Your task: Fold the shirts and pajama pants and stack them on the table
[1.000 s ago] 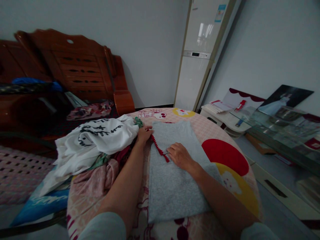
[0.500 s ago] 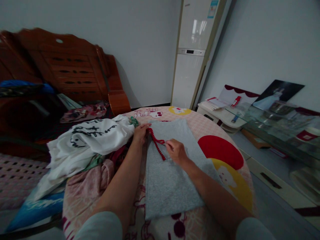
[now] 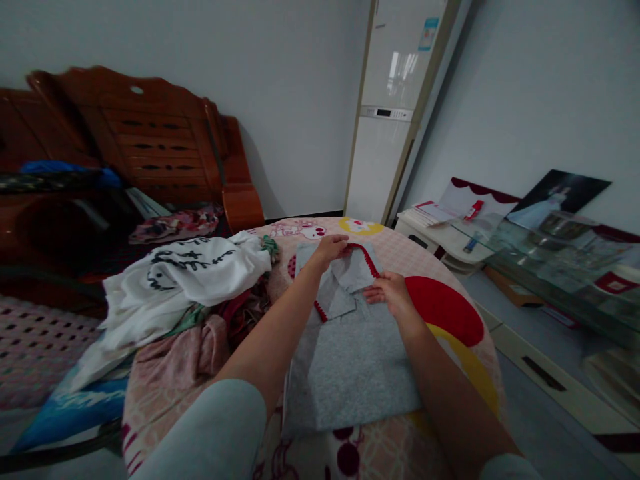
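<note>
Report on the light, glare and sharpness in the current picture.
Head view: dim, cool light overall; head view: bright window-like glare on the floor-standing air conditioner; head view: soft shadow on the wall beside the wooden sofa; head view: the gray garment and both hands, left and right, readable, fine detail soft.

The light is dim on pale, plain walls (image 3: 295,100). A carved, reddish-brown wooden seat (image 3: 155,150) stands at left, and a tall, glossy white appliance (image 3: 377,160) near the corner shows a bright reflection. At right are a glass shelf (image 3: 540,283), a pale drawer (image 3: 515,350) and grey floor (image 3: 543,427).
</note>
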Demonstrator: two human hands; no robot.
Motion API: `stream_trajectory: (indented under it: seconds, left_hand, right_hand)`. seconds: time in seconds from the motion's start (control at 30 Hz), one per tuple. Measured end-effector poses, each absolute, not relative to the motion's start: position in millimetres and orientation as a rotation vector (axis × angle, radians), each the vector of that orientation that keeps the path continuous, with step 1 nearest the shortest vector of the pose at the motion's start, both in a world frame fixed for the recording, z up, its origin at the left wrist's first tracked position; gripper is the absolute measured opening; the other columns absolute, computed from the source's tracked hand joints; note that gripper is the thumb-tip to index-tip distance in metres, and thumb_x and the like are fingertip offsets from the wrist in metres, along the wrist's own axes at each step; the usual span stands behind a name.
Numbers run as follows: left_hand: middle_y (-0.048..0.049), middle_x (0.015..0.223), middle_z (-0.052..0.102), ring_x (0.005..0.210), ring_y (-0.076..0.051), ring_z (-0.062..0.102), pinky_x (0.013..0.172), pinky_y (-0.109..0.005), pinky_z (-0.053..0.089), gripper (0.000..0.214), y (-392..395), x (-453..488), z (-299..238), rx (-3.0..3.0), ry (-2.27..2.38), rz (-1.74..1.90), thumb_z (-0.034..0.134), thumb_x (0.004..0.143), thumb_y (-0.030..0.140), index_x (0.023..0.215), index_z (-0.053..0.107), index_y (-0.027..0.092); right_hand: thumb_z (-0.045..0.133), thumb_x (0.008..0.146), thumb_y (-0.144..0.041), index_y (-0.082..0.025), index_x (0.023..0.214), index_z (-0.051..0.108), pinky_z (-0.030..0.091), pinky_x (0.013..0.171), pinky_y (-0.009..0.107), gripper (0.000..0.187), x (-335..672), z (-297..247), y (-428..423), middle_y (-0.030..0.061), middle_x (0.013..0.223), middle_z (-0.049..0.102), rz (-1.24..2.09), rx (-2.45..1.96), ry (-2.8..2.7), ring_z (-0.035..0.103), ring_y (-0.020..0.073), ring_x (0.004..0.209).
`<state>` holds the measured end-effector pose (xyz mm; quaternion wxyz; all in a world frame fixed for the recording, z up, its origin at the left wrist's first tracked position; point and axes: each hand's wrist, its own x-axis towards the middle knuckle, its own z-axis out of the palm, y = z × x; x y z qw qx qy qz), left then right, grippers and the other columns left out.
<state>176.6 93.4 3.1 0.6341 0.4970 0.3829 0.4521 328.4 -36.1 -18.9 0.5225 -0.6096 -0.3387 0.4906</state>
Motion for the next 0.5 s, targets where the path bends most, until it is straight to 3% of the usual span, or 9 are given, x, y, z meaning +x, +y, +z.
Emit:
stream_trajectory:
  seconds: [0.17, 0.3, 0.5]
  left_hand:
    - [-0.0054, 0.089, 0.072, 0.070, -0.011, 0.066, 0.075, -0.029, 0.056, 0.050, 96.2, 187.2, -11.8, 1.316, 0.974, 0.995, 0.058, 0.078, 0.001, 0.127, 0.060, 0.013]
    - [-0.0091, 0.103, 0.073, 0.090, -0.016, 0.068, 0.088, -0.032, 0.054, 0.039, 100.0, 172.1, -25.7, 1.601, 1.208, 1.176, 0.056, 0.077, 0.001, 0.112, 0.069, 0.014]
    - [-0.0129, 0.121, 0.069, 0.113, -0.024, 0.063, 0.104, -0.038, 0.045, 0.033, 85.0, 161.2, -45.6, 2.171, 1.434, 0.812, 0.059, 0.085, 0.015, 0.116, 0.069, 0.013]
  right_hand:
    - [0.065, 0.081, -0.019, -0.014, 0.079, 0.057, 0.053, 0.043, 0.023, 0.009, 351.5, -24.0, -35.9, 0.0061, 0.062, 0.070, 1.389, -1.515, -0.850, 0.066, 0.0161, 0.050]
    - [0.058, 0.092, -0.038, -0.013, 0.080, 0.057, 0.047, 0.036, 0.022, 0.027, 344.2, -29.2, -30.6, 0.0040, 0.051, 0.064, 1.277, -1.633, -0.814, 0.061, 0.0154, 0.041]
    - [0.059, 0.082, -0.017, -0.014, 0.071, 0.060, 0.036, 0.030, 0.017, 0.011, 338.5, -28.1, -27.3, 0.0006, 0.049, 0.062, 0.953, -1.765, -0.966, 0.054, 0.0107, 0.034]
